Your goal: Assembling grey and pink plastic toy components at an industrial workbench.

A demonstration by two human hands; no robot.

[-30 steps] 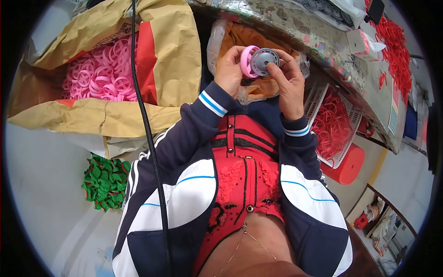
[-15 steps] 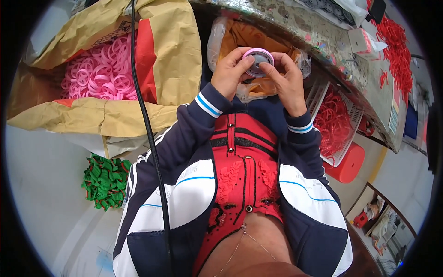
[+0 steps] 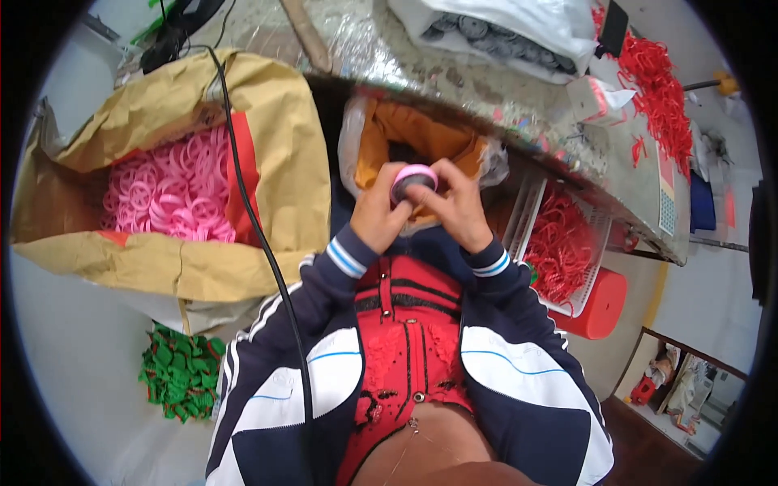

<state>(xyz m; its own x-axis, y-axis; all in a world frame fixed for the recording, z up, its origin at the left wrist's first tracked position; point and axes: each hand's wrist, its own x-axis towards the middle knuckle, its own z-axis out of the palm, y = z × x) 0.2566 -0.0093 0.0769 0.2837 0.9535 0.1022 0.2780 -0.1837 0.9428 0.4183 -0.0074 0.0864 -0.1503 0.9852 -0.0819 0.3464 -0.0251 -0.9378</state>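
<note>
In front of my chest, both hands hold a small grey wheel with a pink ring [image 3: 416, 172] around its rim. My left hand [image 3: 378, 215] is closed on its left side, with the fingers bent behind the rim. My right hand [image 3: 462, 209] grips the other side, its thumb pressed across the grey face. The wheel is tilted, and fingers cover part of it. Just beyond it gapes an orange-lined bag [image 3: 454, 138] with a clear plastic edge. To the left, an open brown paper bag [image 3: 288, 154] holds many loose pink rings [image 3: 174, 198].
A black cable [image 3: 263, 231] hangs down across the left side. On the worktable [image 3: 365, 49] lie a white bag of grey wheels [image 3: 486, 36], a tissue pack [image 3: 598, 101] and red strips [image 3: 660, 113]. A white basket [image 3: 531, 215] and red stool [image 3: 606, 304] stand right; green pieces [image 3: 180, 374] lie left.
The view has shifted, with more of the worktable showing. The wheel has tilted, and the right thumb has moved across its face. Both hands still hold it.
</note>
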